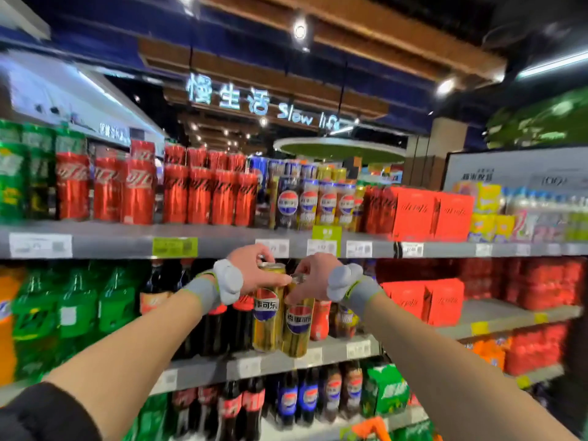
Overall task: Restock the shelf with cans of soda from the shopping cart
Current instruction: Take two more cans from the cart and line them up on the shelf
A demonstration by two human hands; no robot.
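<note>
Left can: the left can (269, 316), a gold one, is standing upright in mid-view, long axis running straight up and down, top rim pointing up, round logo facing the camera.
Right can: the right can (297, 332) is pointing the same way, nearly vertical, sitting a touch lower and pressing up against its neighbour's right side.
Left hand: the left hand (254, 272) is gripping its can at the very top, fingers curling over the rim and thumb lying across the front, so the can is hanging below the hand.
Right hand: the right hand (310, 278) is pinching the top of its can the same way, with the body hanging down under the fingers.
Hands together: they're sitting close, fingertips almost meeting over the two rims.
Wrists: grey wristbands (203, 289) with white pods are showing on both.
Where the cans are: just under the top shelf (127, 243) price rail, in front of the dark cola bottles (219, 329) further back. Can't tell if the bottoms are touching the middle shelf (270, 364) edge.
Up top: matching gold shelf cans (327, 202) are standing far and up-right, red cans (206, 195) to their left, red cartons (423, 211) to their right.
</note>
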